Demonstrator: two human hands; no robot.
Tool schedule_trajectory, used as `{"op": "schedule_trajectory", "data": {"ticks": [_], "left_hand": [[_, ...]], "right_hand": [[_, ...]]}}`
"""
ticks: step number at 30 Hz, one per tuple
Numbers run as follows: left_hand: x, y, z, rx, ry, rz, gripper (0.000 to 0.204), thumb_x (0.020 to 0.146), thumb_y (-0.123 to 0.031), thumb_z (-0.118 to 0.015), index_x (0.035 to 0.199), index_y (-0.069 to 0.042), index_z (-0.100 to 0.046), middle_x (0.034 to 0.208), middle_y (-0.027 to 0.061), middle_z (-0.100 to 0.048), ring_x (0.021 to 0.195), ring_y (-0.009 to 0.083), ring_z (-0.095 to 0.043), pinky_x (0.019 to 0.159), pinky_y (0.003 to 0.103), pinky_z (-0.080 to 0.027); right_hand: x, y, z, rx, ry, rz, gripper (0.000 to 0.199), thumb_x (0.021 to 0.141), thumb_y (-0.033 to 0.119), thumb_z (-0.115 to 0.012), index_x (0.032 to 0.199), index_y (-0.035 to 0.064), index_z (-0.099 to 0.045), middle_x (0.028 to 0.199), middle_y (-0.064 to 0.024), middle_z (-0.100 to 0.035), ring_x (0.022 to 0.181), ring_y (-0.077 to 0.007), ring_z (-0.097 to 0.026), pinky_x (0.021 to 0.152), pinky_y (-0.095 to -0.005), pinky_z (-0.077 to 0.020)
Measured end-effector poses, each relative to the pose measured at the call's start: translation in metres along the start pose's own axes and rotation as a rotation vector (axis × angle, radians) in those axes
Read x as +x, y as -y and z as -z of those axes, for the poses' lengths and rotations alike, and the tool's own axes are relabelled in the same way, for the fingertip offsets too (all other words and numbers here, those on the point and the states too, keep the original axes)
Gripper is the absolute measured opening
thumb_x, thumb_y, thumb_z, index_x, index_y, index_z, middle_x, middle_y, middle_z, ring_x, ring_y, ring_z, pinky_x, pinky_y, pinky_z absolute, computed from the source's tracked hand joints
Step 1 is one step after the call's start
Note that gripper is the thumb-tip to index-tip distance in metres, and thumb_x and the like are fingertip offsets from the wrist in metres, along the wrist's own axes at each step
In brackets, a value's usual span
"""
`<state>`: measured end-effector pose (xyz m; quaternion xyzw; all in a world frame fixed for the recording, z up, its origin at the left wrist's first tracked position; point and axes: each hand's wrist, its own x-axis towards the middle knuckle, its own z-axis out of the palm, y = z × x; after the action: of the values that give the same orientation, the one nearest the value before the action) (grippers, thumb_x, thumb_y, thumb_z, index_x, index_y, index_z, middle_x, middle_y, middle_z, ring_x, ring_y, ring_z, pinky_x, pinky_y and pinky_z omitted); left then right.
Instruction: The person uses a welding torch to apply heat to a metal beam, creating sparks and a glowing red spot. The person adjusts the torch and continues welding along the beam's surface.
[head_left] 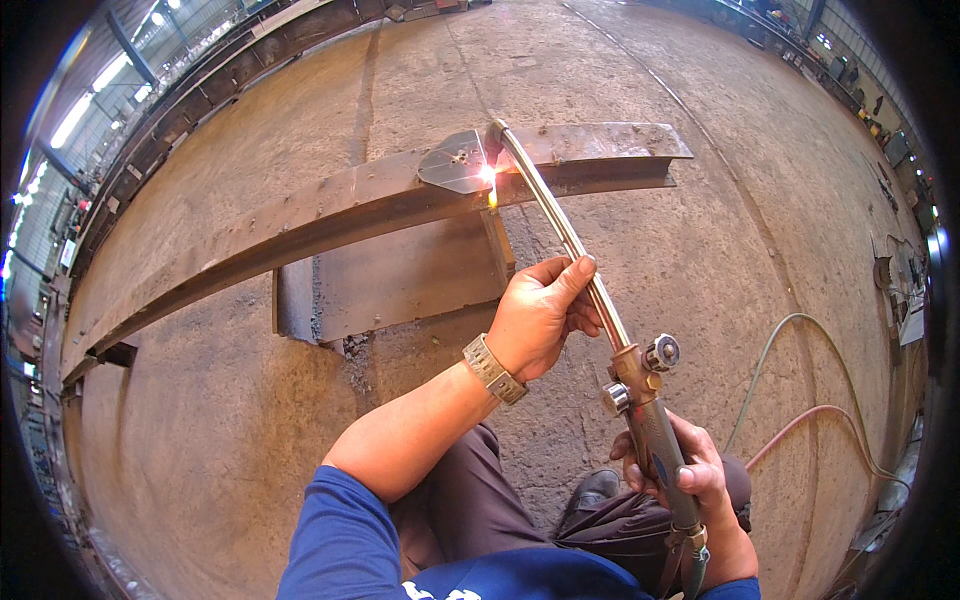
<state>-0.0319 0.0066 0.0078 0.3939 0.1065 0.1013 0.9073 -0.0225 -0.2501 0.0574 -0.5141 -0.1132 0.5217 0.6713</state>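
Torch (627,366) runs through left fingers (572,279) and right fingers (706,480), both clamped on it.

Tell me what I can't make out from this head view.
Tip of torch: head view, lost in bright glare.
Right hand: head view, partly behind the torch.
Near end of red hose: head view, behind the trousers.
Right sleeve: head view, cut off by lower edge.
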Motion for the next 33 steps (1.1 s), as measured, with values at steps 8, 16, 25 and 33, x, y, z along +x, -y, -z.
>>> {"op": "schedule_trajectory", "data": {"ticks": [8,16,25,33], "left_hand": [[0.0014,0.0015,0.0009,-0.001,-0.002,-0.001,0.031,0.094,-0.032,-0.065,0.097,-0.002,-0.061,0.077,0.0082,-0.067,0.061,0.0155,-0.066,0.055,0.025,-0.054],[0.0024,0.002,0.0015,0.002,-0.006,-0.004,0.03,0.094,-0.032,-0.065,0.096,-0.002,-0.06,0.077,0.009,-0.068,0.062,0.0166,-0.067,0.055,0.026,-0.054],[0.0011,0.0004,-0.0008,0.007,-0.014,-0.009,0.028,0.095,-0.031,-0.065,0.095,-0.003,-0.06,0.076,0.0089,-0.068,0.062,0.0164,-0.066,0.054,0.026,-0.054],[0.0007,-0.0001,-0.0004,0.008,-0.009,-0.007,0.029,0.095,-0.032,-0.064,0.095,-0.003,-0.06,0.076,0.0078,-0.067,0.061,0.0156,-0.065,0.055,0.027,-0.053]], "right_hand": [[-0.0001,-0.0006,-0.0003,-0.001,-0.002,0.003,0.112,0.057,0.047,-0.081,0.144,-0.0078,-0.036,0.106,-0.0202,-0.062,0.075,-0.0166,-0.063,0.058,-0.0229,-0.0455],[0.0002,0.0024,-0.003,-0.014,-0.005,-0.002,0.112,0.057,0.048,-0.081,0.144,-0.0075,-0.036,0.106,-0.0199,-0.062,0.073,-0.0167,-0.062,0.056,-0.0229,-0.0438],[0.0001,0.0021,-0.0026,-0.015,-0.001,-0.001,0.113,0.059,0.049,-0.081,0.145,-0.0072,-0.035,0.106,-0.0198,-0.061,0.073,-0.0165,-0.061,0.057,-0.0235,-0.0435],[-0.0004,0.0006,-0.0016,0.001,0.008,0.015,0.109,0.062,0.048,-0.081,0.144,-0.0079,-0.036,0.103,-0.0207,-0.06,0.072,-0.0176,-0.06,0.062,-0.0271,-0.0463]]}}
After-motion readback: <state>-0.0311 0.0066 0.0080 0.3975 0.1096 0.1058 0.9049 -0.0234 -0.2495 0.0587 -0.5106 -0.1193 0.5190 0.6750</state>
